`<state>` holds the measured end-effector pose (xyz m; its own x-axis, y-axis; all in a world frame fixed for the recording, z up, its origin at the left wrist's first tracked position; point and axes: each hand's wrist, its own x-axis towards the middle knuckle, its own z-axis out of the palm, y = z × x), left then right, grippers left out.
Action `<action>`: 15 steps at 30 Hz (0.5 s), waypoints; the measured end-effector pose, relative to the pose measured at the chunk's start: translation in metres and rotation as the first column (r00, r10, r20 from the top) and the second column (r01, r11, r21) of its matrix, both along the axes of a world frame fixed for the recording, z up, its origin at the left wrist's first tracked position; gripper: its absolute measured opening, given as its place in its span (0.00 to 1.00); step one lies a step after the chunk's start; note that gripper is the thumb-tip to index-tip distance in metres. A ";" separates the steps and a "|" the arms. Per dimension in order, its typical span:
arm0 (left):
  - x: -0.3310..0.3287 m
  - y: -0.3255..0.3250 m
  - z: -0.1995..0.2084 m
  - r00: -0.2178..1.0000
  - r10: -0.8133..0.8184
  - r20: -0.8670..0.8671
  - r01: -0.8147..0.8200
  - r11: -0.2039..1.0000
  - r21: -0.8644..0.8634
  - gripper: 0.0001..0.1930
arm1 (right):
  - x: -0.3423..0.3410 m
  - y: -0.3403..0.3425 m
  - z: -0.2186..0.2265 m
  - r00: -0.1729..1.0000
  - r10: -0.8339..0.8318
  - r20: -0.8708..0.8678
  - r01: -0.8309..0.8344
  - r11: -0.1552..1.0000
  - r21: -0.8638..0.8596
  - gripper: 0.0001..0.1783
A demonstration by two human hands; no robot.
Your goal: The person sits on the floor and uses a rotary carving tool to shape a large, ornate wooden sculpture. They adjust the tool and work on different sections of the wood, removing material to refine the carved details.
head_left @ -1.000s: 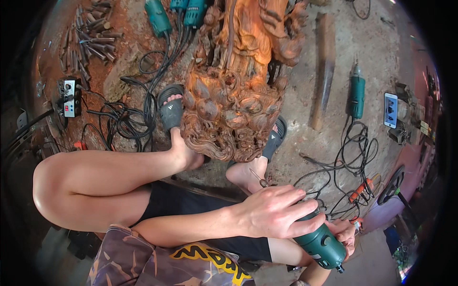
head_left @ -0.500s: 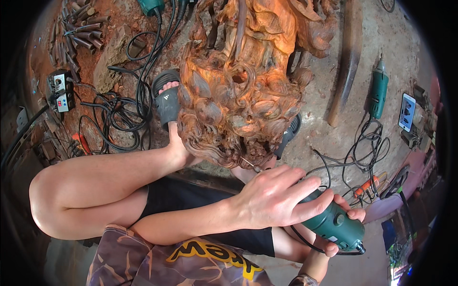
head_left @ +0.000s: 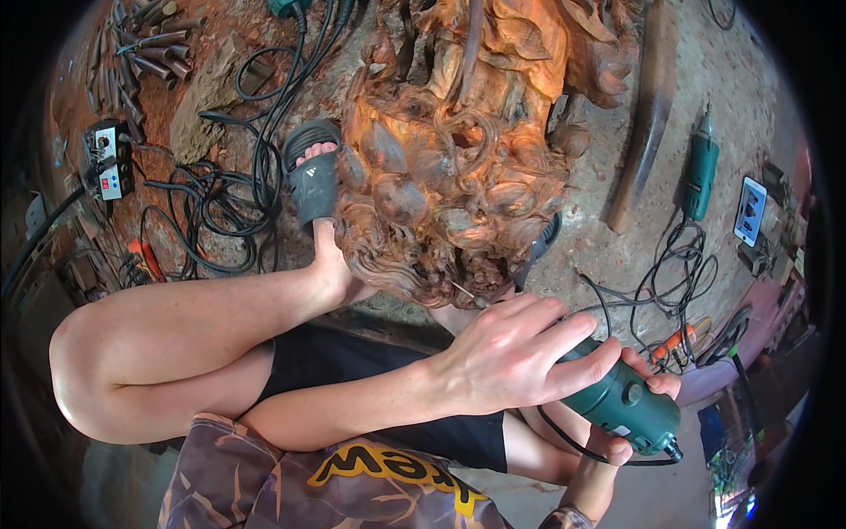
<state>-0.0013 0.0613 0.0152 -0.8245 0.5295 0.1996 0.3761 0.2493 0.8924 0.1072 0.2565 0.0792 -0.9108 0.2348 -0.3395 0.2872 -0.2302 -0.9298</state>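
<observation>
A large carved wooden sculpture point(head_left: 397, 198), orange-brown and full of curls and rounded lumps, stands in front of me between my feet. Both hands are closed on a green handheld die grinder point(head_left: 627, 401). My left hand point(head_left: 511, 353) wraps the front part, its fingers laid over the top. From beneath, my right hand point(head_left: 606, 448) grips the rear body, with the thumb on the near side and fingertips showing on the far side. The grinder's thin metal bit point(head_left: 464, 292) reaches the lower curls of the carving; whether it touches the wood I cannot tell.
Another green grinder point(head_left: 701, 172) lies on the floor at right, near a phone point(head_left: 750, 212) and tangled black cable point(head_left: 679, 273). At left are a control box point(head_left: 109, 163), coiled cords point(head_left: 216, 212), a rough stone point(head_left: 204, 110) and bundled sticks point(head_left: 150, 53). A curved wooden piece point(head_left: 648, 115) lies beside the carving.
The carving appears shifted a little to the right. Both hands and the grinder have moved slightly right with it, the bit still at the lower curls. The grip looks the same.
</observation>
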 end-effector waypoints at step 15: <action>-0.005 -0.001 -0.001 0.997 0.076 0.001 -0.076 0.995 0.060 0.24 | -0.026 0.005 0.019 0.993 0.122 -0.001 -0.121 0.989 0.086 0.51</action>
<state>-0.0059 0.0605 0.0139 -0.8615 0.4529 0.2296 0.3590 0.2234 0.9062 0.0814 0.2619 0.0981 -0.9365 0.1505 -0.3166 0.3019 -0.1131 -0.9466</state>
